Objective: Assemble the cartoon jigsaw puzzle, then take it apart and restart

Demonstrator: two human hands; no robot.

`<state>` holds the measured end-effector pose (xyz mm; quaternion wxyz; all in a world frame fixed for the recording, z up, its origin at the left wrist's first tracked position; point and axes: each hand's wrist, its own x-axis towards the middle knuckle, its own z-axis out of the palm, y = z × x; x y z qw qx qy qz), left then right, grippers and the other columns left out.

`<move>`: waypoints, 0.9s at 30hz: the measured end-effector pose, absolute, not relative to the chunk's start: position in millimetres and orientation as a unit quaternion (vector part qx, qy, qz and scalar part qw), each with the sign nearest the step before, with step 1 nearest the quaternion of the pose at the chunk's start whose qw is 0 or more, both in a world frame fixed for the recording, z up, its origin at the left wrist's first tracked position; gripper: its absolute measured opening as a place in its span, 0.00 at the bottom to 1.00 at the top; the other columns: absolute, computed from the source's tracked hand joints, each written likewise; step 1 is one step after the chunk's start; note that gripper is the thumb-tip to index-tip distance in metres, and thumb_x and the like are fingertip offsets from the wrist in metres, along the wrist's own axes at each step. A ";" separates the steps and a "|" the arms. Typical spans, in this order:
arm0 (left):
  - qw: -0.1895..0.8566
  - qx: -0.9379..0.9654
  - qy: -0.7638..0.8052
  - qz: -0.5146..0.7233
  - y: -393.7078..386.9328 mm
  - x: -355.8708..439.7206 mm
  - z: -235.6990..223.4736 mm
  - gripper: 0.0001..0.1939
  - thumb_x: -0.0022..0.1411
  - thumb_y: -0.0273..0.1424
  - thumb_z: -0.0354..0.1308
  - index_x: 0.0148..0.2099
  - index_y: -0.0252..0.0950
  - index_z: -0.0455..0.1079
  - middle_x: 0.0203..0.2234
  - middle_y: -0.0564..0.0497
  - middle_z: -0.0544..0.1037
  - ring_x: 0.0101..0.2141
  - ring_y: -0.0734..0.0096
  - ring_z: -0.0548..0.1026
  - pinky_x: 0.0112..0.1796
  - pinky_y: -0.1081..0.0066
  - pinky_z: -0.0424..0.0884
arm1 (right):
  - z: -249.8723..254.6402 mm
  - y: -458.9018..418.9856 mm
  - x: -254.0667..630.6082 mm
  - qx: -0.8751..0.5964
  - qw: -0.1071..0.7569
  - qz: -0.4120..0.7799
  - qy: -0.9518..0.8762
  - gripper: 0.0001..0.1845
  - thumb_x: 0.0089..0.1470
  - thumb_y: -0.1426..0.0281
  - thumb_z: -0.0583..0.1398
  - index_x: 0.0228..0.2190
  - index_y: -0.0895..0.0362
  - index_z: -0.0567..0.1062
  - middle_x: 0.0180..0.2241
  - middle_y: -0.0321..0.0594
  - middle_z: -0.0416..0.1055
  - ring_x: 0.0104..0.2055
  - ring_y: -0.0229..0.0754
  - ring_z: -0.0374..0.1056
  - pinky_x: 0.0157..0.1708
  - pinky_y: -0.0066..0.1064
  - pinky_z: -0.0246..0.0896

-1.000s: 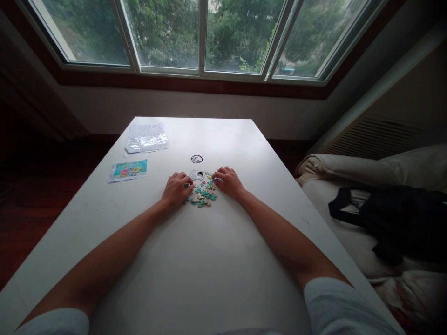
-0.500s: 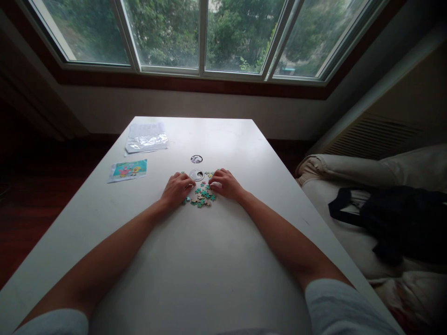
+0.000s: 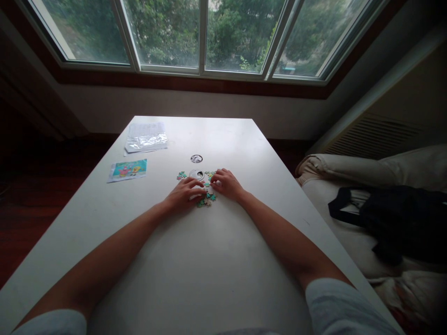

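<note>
Small jigsaw puzzle pieces (image 3: 208,203), teal and tan, lie in a loose pile between my hands. My left hand (image 3: 186,192) reaches over the pile's left side, palm down, its fingers apart and touching pieces. My right hand (image 3: 226,183) rests at the pile's right edge with its fingers curled in. Its fingertips meet beside the pieces, and what they hold, if anything, is too small to make out. Just beyond the hands is a round, clear-rimmed case (image 3: 197,174) with a dark mark in it. More pieces (image 3: 181,175) lie to its left.
Farther back on the white table (image 3: 209,260) lies a dark-rimmed disc (image 3: 196,158). At left are a cartoon picture card (image 3: 127,170) and a clear plastic packet (image 3: 146,138) on papers. A sofa (image 3: 324,177) with dark clothing (image 3: 401,223) stands right of the table.
My left hand has moved right and slightly toward me, over the pile, with its fingers now spread. Pieces at the left have come into view. My right hand has barely moved.
</note>
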<state>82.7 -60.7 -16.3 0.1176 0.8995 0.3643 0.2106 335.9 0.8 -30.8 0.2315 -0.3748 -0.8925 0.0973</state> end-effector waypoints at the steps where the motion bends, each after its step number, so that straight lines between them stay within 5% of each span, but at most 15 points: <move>1: 0.114 0.897 0.374 0.208 -60.1 82.1 -17.1 0.13 0.70 0.35 0.56 0.53 0.50 0.78 0.54 0.49 0.76 0.57 0.57 0.67 0.60 0.54 0.62 | -28.6 0.0 336.8 -0.355 0.230 0.108 -0.899 0.05 0.60 0.66 0.63 0.35 0.52 0.79 0.38 0.41 0.74 0.44 0.46 0.65 0.49 0.38 0.56; 6: 0.087 0.884 0.407 0.213 -54.8 76.5 -21.7 0.14 0.69 0.35 0.56 0.54 0.47 0.77 0.53 0.48 0.77 0.55 0.57 0.69 0.59 0.53 0.63 | -15.9 -4.7 338.1 -0.295 0.198 0.136 -0.925 0.09 0.59 0.59 0.65 0.34 0.52 0.79 0.38 0.41 0.73 0.44 0.45 0.65 0.49 0.37 0.55; 27: 0.106 0.829 0.461 0.297 -47.8 70.3 -22.6 0.11 0.69 0.33 0.57 0.44 0.42 0.81 0.43 0.49 0.82 0.46 0.59 0.73 0.51 0.57 0.68 | -19.4 2.7 345.8 -0.310 0.193 0.114 -0.924 0.07 0.56 0.64 0.67 0.38 0.52 0.79 0.41 0.43 0.73 0.46 0.48 0.63 0.49 0.38 0.54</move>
